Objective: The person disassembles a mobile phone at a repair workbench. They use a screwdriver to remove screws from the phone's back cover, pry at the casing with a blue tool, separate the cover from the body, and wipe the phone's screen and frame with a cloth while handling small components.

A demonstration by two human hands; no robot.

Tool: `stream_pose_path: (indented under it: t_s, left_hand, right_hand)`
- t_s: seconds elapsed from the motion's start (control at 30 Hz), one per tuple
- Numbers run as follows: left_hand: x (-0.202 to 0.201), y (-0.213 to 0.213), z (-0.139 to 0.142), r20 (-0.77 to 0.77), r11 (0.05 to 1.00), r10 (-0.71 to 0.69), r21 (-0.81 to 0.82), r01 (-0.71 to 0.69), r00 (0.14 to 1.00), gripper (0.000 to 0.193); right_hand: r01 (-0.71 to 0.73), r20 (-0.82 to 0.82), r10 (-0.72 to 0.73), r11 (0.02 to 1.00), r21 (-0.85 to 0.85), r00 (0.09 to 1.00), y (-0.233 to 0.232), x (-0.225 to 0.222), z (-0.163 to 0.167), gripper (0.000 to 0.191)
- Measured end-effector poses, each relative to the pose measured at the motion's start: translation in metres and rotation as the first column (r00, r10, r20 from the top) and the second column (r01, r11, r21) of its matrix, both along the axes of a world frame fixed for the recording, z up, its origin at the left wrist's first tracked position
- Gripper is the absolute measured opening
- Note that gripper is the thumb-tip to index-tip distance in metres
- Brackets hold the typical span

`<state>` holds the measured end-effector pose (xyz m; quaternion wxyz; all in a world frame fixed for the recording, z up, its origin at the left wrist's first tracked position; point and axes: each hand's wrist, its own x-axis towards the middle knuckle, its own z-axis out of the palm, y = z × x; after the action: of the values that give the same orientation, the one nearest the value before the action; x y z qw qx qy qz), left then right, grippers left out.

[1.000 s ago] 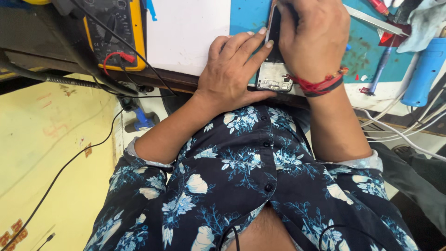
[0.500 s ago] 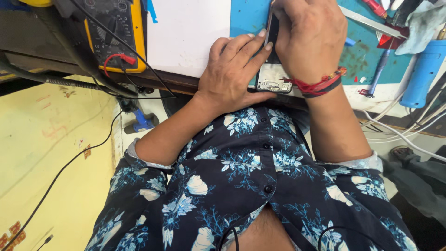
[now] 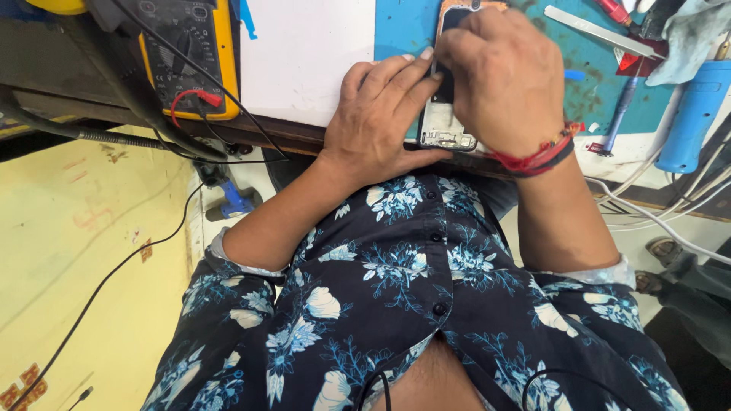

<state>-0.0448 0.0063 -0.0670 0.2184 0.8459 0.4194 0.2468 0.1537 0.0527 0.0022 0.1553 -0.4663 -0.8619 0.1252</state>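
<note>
While I watch from above, both hands sit on an opened phone at the bench edge.
Phone [image 3: 448,125]: lies on the blue mat [image 3: 579,84], its bare inner frame showing; it overhangs the near edge slightly, I judge.
Left hand [image 3: 381,114]: fingers spread and laid flat, pressing the phone's left side.
Right hand [image 3: 499,76]: curled over the phone's upper part; what the fingertips pinch I cannot tell.
Nearby: yellow meter [image 3: 186,53] well to the left; metal blade [image 3: 601,32] and blue tool [image 3: 694,114] to the right.
Risk: if the left hand's press slackens, the phone could slide off the edge; a hard pry might crack the frame.
</note>
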Motion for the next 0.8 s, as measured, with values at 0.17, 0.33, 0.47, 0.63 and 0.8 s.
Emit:
stream_pose_path:
  t_s: [0.17, 0.33, 0.47, 0.63, 0.8]
  left_hand:
    - [0.0, -0.002, -0.005, 0.089, 0.999, 0.013, -0.032, -0.01, 0.996, 0.095]
    - [0.0, -0.003, -0.008, 0.125, 0.999, 0.031, -0.041, -0.026, 0.992, 0.1]
    - [0.0, -0.004, -0.009, 0.147, 0.999, 0.045, -0.028, -0.041, 0.988, 0.104]
    - [-0.002, -0.003, -0.005, 0.149, 0.998, 0.057, -0.039, -0.052, 0.987, 0.115]
    - [-0.012, -0.001, 0.001, 0.305, 0.999, 0.033, 0.0, -0.034, 0.952, 0.069]
  right_hand:
    - [0.152, -0.057, -0.151, 0.988, 0.022, 0.987, -0.006, -0.009, -0.007, 0.006]
    - [0.188, -0.066, -0.182, 0.978, 0.091, 0.981, -0.003, -0.016, -0.012, 0.011]
    - [0.062, -0.013, -0.063, 0.996, -0.059, 0.998, -0.015, -0.003, -0.001, 0.01]
    - [0.008, -0.086, -0.023, 0.985, -0.171, 0.996, -0.032, 0.01, 0.005, 0.014]
    - [0.003, -0.346, -0.068, 0.983, -0.185, 0.936, -0.043, 0.008, -0.001, 0.016]
